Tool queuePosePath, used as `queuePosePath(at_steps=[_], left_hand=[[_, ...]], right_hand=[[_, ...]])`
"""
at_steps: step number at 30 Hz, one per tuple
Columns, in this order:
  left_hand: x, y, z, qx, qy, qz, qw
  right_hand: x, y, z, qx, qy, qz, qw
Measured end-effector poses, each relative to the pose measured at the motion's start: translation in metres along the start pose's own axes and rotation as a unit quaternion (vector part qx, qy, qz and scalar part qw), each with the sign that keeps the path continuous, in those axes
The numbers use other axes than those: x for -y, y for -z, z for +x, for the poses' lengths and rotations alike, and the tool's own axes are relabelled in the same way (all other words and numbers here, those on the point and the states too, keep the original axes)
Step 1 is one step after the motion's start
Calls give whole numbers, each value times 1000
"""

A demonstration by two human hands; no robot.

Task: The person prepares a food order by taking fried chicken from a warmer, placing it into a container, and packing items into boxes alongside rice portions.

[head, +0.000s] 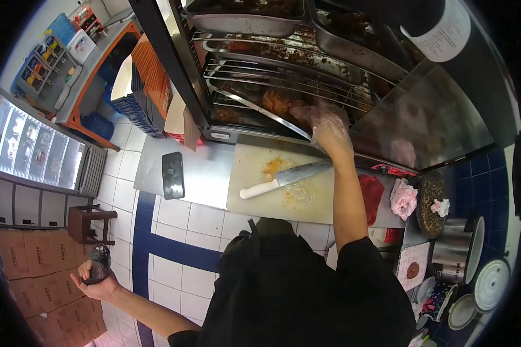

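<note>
My right hand [328,123], in a clear plastic glove, reaches into the metal food warmer beside a piece of fried food [277,102] on a slanted tray [269,116]. Its fingertips are blurred, so whether they grip anything is unclear. Away at lower left, my left hand [97,284] holds a dark, speckled, rounded object [99,263] in the palm; I cannot tell what it is. Below the warmer lies a cutting board [243,173] with orange crumbs [274,167]. A chef's knife [282,180] with a white handle rests across the board, by some clear plastic film [301,191].
Wire racks [269,69] and metal pans [243,24] fill the warmer. Left of the board lies a phone [173,175] on the steel counter [208,173]. A red cloth [370,195] and a pot [458,249] are at right. A brown stool [91,221] and cartons [47,277] stand at left.
</note>
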State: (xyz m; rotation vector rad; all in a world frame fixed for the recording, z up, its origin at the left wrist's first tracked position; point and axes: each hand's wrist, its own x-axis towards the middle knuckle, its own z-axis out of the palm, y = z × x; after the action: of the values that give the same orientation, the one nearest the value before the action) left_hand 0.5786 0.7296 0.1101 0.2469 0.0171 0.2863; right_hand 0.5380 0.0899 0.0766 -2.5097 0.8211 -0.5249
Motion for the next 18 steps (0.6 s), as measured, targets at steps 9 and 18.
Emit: queuePosePath(at_steps=[9,18], left_hand=[[-4,1,5,-16,17,27,999],[26,11,-3,-10,9,-12,1000]], right_hand=[[-14,3,-16,37,29,-44,998],[39,5,-6,181,52,-111,976]])
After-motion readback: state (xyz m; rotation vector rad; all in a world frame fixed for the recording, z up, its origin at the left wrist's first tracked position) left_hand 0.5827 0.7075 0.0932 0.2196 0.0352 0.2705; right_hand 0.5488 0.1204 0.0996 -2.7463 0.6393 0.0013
